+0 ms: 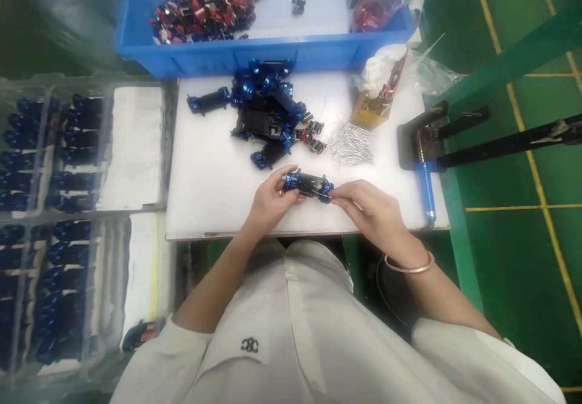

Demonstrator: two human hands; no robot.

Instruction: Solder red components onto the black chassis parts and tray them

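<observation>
My left hand [273, 199] and my right hand [368, 208] both grip a small black chassis with blue metal ends [307, 185], one hand at each end, just above the front edge of the white work table [204, 191]. Farther up the table lies a heap of similar blue-and-black chassis [266, 110]. A few small black-and-red parts [311, 137] rest against its right side. To the right of those is a loose pile of thin silver pins [350, 144]. Neither hand touches the heap or the pins.
A blue plastic bin [264, 58] at the table's back edge holds red-and-black parts and a bag. A yellow box [373, 108] stands back right. A hand press with a blue cylinder [425, 149] sits at the right edge. Trays of blue parts [50, 155] stand left.
</observation>
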